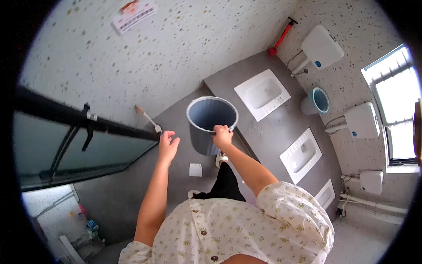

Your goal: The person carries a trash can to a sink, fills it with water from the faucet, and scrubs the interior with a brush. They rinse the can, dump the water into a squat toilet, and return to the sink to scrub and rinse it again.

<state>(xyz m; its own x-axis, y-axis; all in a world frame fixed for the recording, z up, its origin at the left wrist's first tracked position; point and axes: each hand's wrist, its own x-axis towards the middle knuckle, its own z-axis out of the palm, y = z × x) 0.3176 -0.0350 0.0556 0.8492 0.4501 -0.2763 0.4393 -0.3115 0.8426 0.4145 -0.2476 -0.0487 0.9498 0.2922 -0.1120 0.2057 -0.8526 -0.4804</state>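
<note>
My right hand [223, 137] grips the near rim of a grey trash bin [203, 140], with its fingers hooked over the edge. The bin is upright and looks empty inside; whether its base touches the floor I cannot tell. To the left of the bin, my left hand [168, 148] is in the air with fingers apart and nothing in it. Beyond that hand, a long-handled brush [149, 119] leans by the speckled wall. A white square [195, 170] lies on the grey floor below the bin, in front of my feet.
A raised step [259, 136] on the right carries several squat toilets [262, 94]. A light-blue bucket [315, 101] and a red plunger [282, 37] stand by the far wall under white cisterns [322, 47]. At left is a dark-framed glass door [88, 143].
</note>
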